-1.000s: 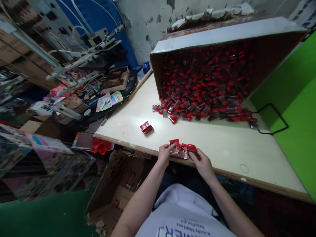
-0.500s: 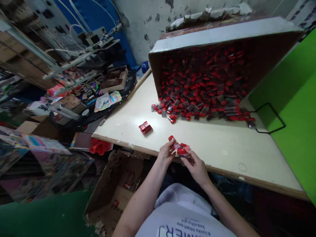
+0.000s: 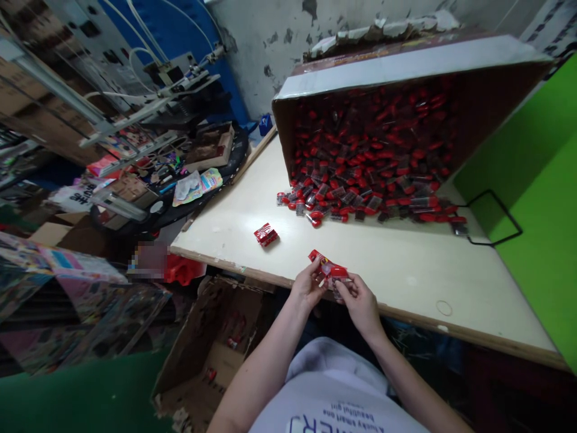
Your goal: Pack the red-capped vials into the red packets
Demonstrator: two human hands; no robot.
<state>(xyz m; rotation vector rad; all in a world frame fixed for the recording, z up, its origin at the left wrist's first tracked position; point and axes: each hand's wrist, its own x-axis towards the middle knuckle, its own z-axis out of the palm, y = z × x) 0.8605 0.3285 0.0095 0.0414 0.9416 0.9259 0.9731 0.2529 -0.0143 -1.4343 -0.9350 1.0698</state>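
Over the table's front edge, my left hand (image 3: 309, 284) pinches a red printed packet (image 3: 316, 257) that sticks up past its fingertips. Close beside it, my right hand (image 3: 359, 299) grips a small clear item with a red top (image 3: 339, 273). The item lies against the packet, and the fingers partly cover both. Farther left, a small stack of red wrapped packets (image 3: 266, 235) rests on the pale table (image 3: 216, 228). Behind the hands, a large tipped carton (image 3: 406, 69) opens toward me, with many red-topped clear pieces (image 3: 360, 174) spilling from it.
Below the table's left part stands an open cardboard box (image 3: 180, 373) with a few red pieces inside. A black wire bracket (image 3: 505, 210) is at the right by a green panel (image 3: 541, 198). A machine (image 3: 148, 114) and a cluttered black round table (image 3: 180, 207) fill the left.
The red-topped item has moved slightly up and right, against the packet, which now lies straighter between my hands. My right fingers have shifted around the item.
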